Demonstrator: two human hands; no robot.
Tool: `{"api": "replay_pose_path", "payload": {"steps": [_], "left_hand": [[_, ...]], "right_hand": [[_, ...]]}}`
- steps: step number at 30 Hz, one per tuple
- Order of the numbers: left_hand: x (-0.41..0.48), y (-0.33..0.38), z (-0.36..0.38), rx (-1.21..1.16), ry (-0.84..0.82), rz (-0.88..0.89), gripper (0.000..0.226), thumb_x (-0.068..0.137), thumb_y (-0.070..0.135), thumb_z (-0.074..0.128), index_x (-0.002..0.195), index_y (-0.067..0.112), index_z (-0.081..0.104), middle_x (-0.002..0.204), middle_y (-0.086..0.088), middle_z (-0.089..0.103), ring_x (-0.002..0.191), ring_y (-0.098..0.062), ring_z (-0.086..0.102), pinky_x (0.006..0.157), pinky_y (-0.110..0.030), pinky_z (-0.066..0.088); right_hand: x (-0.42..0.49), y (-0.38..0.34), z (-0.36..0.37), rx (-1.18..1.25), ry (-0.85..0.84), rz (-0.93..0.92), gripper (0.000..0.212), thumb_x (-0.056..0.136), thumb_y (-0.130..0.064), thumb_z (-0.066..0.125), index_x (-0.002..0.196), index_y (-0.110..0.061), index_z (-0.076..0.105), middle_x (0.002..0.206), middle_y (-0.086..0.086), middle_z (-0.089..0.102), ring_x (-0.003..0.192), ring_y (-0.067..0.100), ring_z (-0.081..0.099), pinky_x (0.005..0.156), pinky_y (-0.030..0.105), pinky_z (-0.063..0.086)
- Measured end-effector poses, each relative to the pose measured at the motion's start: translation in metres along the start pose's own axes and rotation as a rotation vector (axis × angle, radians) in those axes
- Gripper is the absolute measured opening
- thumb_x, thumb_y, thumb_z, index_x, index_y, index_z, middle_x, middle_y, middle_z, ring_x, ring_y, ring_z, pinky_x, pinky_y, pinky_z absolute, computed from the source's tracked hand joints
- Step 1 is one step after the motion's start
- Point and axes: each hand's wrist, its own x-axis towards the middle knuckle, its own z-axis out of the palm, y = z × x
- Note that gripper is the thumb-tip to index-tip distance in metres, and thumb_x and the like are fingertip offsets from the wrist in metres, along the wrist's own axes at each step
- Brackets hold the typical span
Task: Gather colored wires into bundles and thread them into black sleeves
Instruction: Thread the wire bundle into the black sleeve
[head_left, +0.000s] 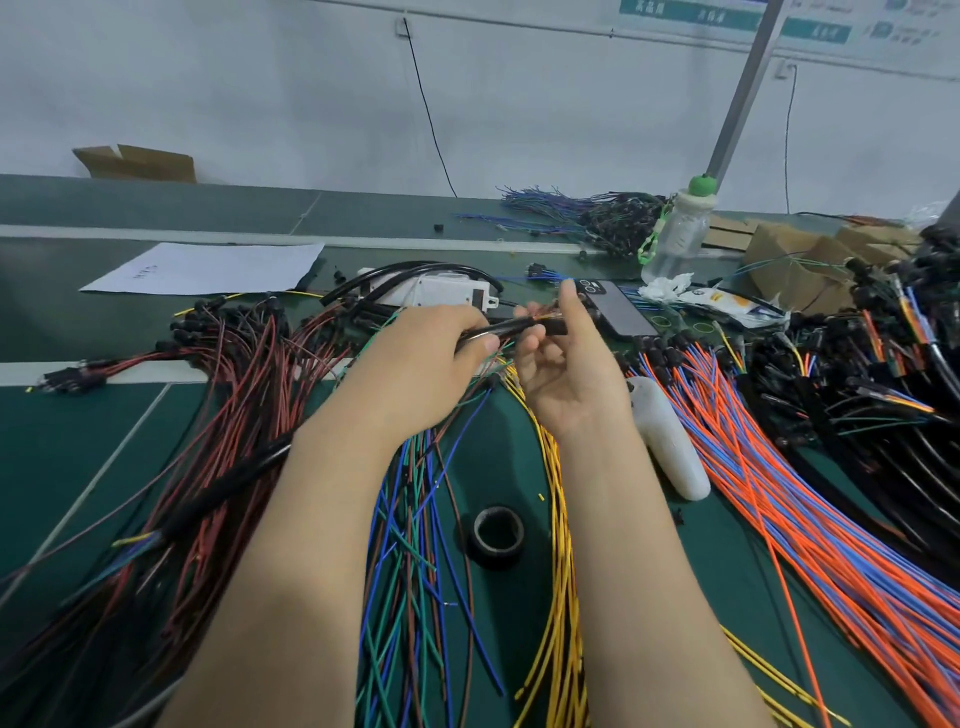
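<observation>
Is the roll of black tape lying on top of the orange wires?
No, the black tape roll sits on the green mat beside the yellow wires, apart from the orange wires.

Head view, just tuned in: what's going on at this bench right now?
A person holds a black sleeve over the green table with both hands. The left hand grips one end. The right hand pinches the other end, where coloured wire tips poke out, so a bundle looks threaded through. Loose red wires, yellow wires and orange and blue wires lie spread around, beside a roll of black tape.
</observation>
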Motion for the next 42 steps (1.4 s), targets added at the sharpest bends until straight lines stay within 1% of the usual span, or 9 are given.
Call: {"api": "replay_pose_path", "payload": {"steps": [7, 10, 13, 18, 22, 27, 34, 39, 42], "left_hand": [[0.000, -0.003, 0.017, -0.122, -0.256, -0.035, 0.014, 0.097, 0.029, 0.047, 0.084, 0.023, 0.047, 0.064, 0.001, 0.065, 0.039, -0.001, 0.055, 0.052, -0.022, 0.047], [0.001, -0.004, 0.019, -0.022, -0.336, -0.003, 0.024, 0.098, 0.034, 0.043, 0.075, 0.027, 0.044, 0.061, 0.008, 0.060, 0.045, 0.003, 0.049, 0.048, -0.012, 0.037], [0.001, -0.002, 0.024, -0.020, -0.426, -0.003, 0.028, 0.100, 0.040, 0.035, 0.086, 0.022, 0.052, 0.063, 0.005, 0.055, 0.053, -0.004, 0.048, 0.055, -0.022, 0.037], [0.001, 0.001, 0.031, -0.148, -0.387, -0.062, 0.038, 0.100, 0.038, 0.033, 0.097, 0.009, 0.057, 0.062, 0.004, 0.056, 0.050, -0.002, 0.049, 0.057, -0.026, 0.038], [0.004, 0.007, 0.039, -0.194, -0.261, -0.057, 0.024, 0.099, 0.034, 0.040, 0.081, 0.020, 0.048, 0.069, 0.004, 0.059, 0.050, 0.002, 0.048, 0.050, -0.021, 0.033], [0.003, 0.007, 0.041, -0.210, -0.133, -0.048, 0.023, 0.098, 0.031, 0.045, 0.077, 0.023, 0.046, 0.068, 0.003, 0.053, 0.061, -0.012, 0.048, 0.054, -0.030, 0.033], [0.000, 0.005, 0.051, -0.050, 0.015, -0.053, 0.020, 0.098, 0.033, 0.046, 0.090, 0.015, 0.046, 0.080, -0.008, 0.061, 0.077, -0.033, 0.056, 0.066, -0.042, 0.047], [0.002, 0.003, 0.059, 0.063, 0.129, -0.036, 0.014, 0.097, 0.031, 0.047, 0.099, 0.018, 0.052, 0.078, -0.005, 0.059, 0.077, -0.034, 0.056, 0.059, -0.036, 0.039], [0.003, 0.001, 0.056, -0.047, 0.166, -0.071, 0.025, 0.098, 0.036, 0.042, 0.103, 0.015, 0.055, 0.076, 0.000, 0.056, 0.073, -0.029, 0.054, 0.062, -0.038, 0.042]], "right_hand": [[0.009, 0.004, -0.009, -0.138, 0.005, 0.017, 0.054, 0.095, -0.058, 0.038, 0.079, -0.009, 0.052, 0.052, 0.001, 0.061, 0.028, 0.006, 0.029, 0.029, 0.014, 0.023], [0.010, -0.004, -0.018, -0.213, 0.028, 0.036, 0.065, 0.091, -0.068, 0.033, 0.073, -0.008, 0.053, 0.050, 0.002, 0.059, 0.027, 0.009, 0.027, 0.030, 0.013, 0.022], [0.010, -0.007, -0.022, -0.266, 0.043, 0.058, 0.061, 0.091, -0.065, 0.039, 0.068, -0.009, 0.051, 0.048, 0.002, 0.057, 0.026, 0.009, 0.027, 0.031, 0.013, 0.021], [0.011, -0.003, -0.021, -0.314, -0.013, 0.020, 0.032, 0.095, -0.039, 0.051, 0.078, -0.014, 0.062, 0.054, -0.005, 0.061, 0.029, 0.005, 0.030, 0.031, 0.014, 0.026], [0.010, -0.002, -0.021, -0.375, -0.165, 0.031, 0.026, 0.096, -0.032, 0.047, 0.088, -0.018, 0.068, 0.066, -0.006, 0.065, 0.055, 0.012, 0.049, 0.057, 0.024, 0.039], [0.010, -0.004, -0.022, -0.393, -0.168, 0.041, 0.038, 0.094, -0.049, 0.046, 0.099, -0.018, 0.068, 0.078, -0.001, 0.068, 0.058, 0.010, 0.059, 0.059, 0.024, 0.046], [0.008, -0.005, -0.018, -0.737, 0.289, -0.649, 0.034, 0.089, -0.040, 0.063, 0.112, -0.015, 0.065, 0.101, 0.005, 0.065, 0.097, 0.016, 0.062, 0.096, 0.042, 0.047], [0.006, -0.009, -0.014, -0.998, 0.205, -0.812, 0.008, 0.088, -0.027, 0.065, 0.084, -0.021, 0.069, 0.076, 0.002, 0.064, 0.071, 0.015, 0.058, 0.073, 0.031, 0.048], [0.008, -0.005, -0.014, -0.892, 0.210, -0.782, 0.020, 0.093, -0.022, 0.059, 0.073, -0.025, 0.055, 0.068, 0.000, 0.061, 0.064, 0.019, 0.060, 0.070, 0.041, 0.054]]}}
